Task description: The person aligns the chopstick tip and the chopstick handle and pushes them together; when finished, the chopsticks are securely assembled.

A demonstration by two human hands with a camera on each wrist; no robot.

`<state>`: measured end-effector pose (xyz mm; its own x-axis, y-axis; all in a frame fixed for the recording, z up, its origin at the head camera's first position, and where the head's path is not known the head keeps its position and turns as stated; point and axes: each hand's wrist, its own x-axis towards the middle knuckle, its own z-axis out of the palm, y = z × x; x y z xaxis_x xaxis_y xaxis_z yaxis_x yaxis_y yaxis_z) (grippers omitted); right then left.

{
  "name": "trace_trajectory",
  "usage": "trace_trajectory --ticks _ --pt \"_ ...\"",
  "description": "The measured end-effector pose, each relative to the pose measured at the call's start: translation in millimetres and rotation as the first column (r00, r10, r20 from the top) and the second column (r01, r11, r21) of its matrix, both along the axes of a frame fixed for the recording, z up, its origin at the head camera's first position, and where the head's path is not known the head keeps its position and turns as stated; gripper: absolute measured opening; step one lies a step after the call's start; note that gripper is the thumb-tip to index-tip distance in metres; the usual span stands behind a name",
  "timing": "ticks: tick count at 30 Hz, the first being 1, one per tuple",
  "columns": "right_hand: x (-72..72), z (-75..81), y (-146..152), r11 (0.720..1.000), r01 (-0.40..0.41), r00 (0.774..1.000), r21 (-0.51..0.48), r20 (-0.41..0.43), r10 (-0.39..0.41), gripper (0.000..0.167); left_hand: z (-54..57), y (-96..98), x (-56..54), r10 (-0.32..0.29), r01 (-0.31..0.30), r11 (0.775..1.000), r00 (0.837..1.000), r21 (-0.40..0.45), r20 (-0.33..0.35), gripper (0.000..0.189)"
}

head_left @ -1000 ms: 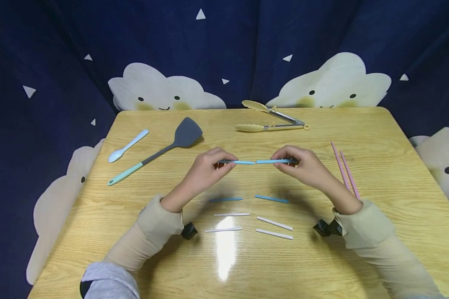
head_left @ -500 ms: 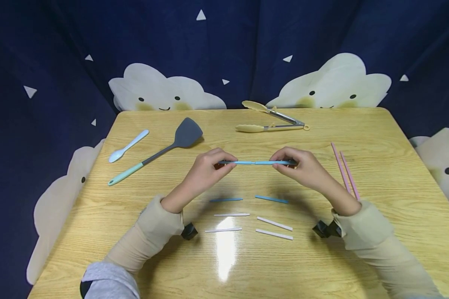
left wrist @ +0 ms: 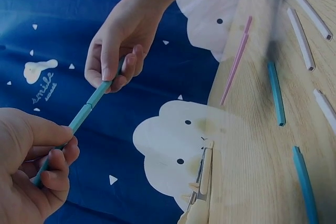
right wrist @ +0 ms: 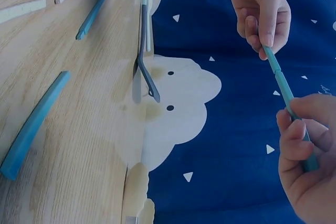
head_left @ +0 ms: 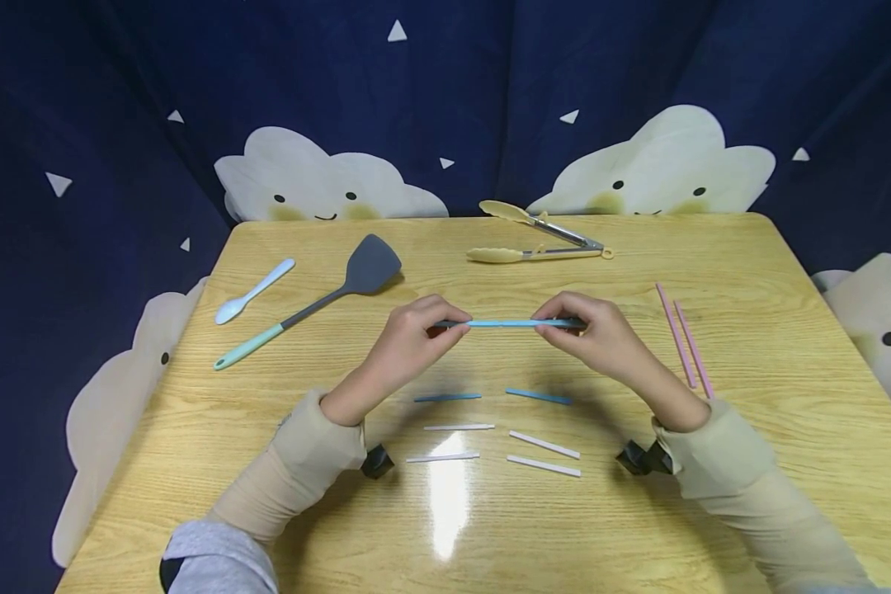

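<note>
My left hand (head_left: 416, 334) pinches a short blue chopstick half (left wrist: 81, 115) between thumb and fingers, above the table. Facing it, my right hand (head_left: 594, 330) pinches a second blue chopstick half (right wrist: 284, 88) in the same way. The two halves lie in one straight line, their inner ends meeting at a thin seam visible in both wrist views. Their outer ends are partly hidden in the fingers. On the table below lie a blue half on the left (head_left: 448, 398) and another on the right (head_left: 538, 396), with several white halves (head_left: 544, 465) nearer the front.
A pair of pink chopsticks (head_left: 676, 335) lies at the right. Yellow-tipped tongs (head_left: 564, 253) rest spread at the back. To the left are a grey spatula (head_left: 371, 266) with a mint handle and a small pale blue spoon (head_left: 255, 291). A dark curtain hangs behind the table.
My right hand has moved slightly left, bringing its blue chopstick half against the other; the gap between their ends has closed. The left hand has stayed nearly still.
</note>
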<state>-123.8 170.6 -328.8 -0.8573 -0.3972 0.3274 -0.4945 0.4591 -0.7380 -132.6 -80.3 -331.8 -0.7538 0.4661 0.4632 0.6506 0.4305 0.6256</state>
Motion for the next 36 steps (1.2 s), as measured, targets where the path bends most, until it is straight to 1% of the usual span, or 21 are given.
trace_trajectory --ticks 8,20,27,33,36 --pt "1.1 -0.9 -0.8 0.999 0.013 1.000 -0.037 -0.007 -0.013 0.006 -2.6 2.0 0.6 -0.001 0.001 1.000 1.000 0.017 0.002 0.008" --pt "3.9 -3.6 -2.8 0.997 0.001 1.000 -0.075 -0.005 -0.001 0.006 -5.7 3.4 1.9 -0.031 0.032 0.998 0.999 0.046 -0.013 0.008" --pt "4.0 -2.8 -3.9 0.997 -0.012 0.999 -0.070 -0.036 0.009 0.008 -6.3 3.9 2.0 -0.023 0.024 0.998 0.999 0.055 -0.029 0.007" --pt "4.6 -0.2 -3.8 0.999 -0.002 1.000 -0.050 -0.013 0.002 0.008 -6.1 3.3 0.2 -0.019 0.020 0.998 1.000 0.067 -0.012 0.007" --pt "4.1 1.0 -4.0 1.000 -0.006 1.000 -0.022 -0.029 0.005 0.007 -5.9 2.7 -0.8 -0.019 0.019 0.998 1.000 0.065 -0.008 0.007"
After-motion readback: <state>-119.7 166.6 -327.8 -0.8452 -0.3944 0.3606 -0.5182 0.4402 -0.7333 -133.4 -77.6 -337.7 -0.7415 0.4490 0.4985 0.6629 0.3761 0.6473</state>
